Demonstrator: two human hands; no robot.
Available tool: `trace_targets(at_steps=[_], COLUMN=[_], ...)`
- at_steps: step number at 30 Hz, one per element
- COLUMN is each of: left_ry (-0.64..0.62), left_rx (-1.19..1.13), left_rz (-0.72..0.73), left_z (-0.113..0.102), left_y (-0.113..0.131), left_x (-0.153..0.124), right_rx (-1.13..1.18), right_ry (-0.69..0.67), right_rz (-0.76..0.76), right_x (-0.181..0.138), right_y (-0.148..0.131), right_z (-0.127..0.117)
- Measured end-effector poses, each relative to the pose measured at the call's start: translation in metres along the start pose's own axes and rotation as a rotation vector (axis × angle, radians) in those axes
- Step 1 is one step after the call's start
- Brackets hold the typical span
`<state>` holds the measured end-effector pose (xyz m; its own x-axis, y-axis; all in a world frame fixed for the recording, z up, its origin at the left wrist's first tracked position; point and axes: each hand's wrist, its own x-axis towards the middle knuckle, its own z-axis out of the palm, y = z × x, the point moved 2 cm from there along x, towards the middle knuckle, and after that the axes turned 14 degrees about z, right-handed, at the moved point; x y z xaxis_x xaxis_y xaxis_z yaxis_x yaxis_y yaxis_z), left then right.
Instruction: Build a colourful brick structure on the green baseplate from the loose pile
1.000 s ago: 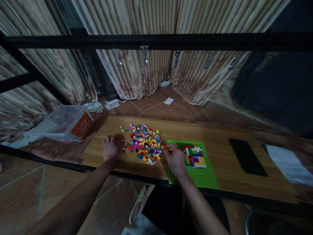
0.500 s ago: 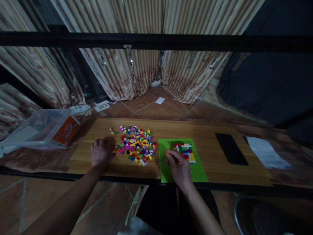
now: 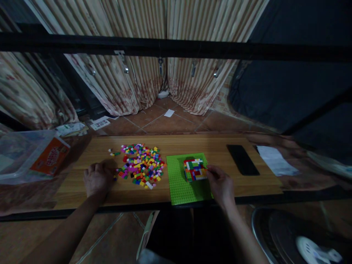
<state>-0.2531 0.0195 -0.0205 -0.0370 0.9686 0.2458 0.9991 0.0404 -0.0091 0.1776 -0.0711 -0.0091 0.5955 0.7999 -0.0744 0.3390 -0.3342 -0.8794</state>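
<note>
My left hand (image 3: 96,179) rests palm down on the wooden table, left of a loose pile of small toy bricks (image 3: 144,167) in many colours. Its fingers are loosely bent, and no brick shows in them. A flat, multicoloured block of toy bricks (image 3: 195,169) is over the green baseplate (image 3: 178,190). The fingertips of my right hand (image 3: 222,185) pinch the right edge of this block, partly covering it. A dark shadow lies below the block; whether it touches the plate I cannot tell.
A black phone (image 3: 242,160) and white paper (image 3: 276,161) lie to the right. A clear plastic box (image 3: 24,154) with an orange label stands at the left. Beyond the table (image 3: 214,143) hang striped curtains (image 3: 148,80). A round dark object (image 3: 291,234) is at lower right.
My right hand has gone from the left side of the brick block to its right edge. The whole view has shifted; my left hand stays beside the pile.
</note>
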Motion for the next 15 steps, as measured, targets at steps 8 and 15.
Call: trace_targets(at_steps=[8,15], left_ry=[-0.023,-0.023], left_rx=[0.018,-0.004], left_rz=[0.013,0.007], left_z=[0.001,-0.002], left_y=[0.0,0.002], left_x=[0.002,0.002], right_rx=[-0.04,-0.044], right_ry=[0.04,0.013], right_rz=[-0.098,-0.146], right_x=[0.014,0.018], right_y=[-0.012,-0.01], right_z=[0.015,0.018])
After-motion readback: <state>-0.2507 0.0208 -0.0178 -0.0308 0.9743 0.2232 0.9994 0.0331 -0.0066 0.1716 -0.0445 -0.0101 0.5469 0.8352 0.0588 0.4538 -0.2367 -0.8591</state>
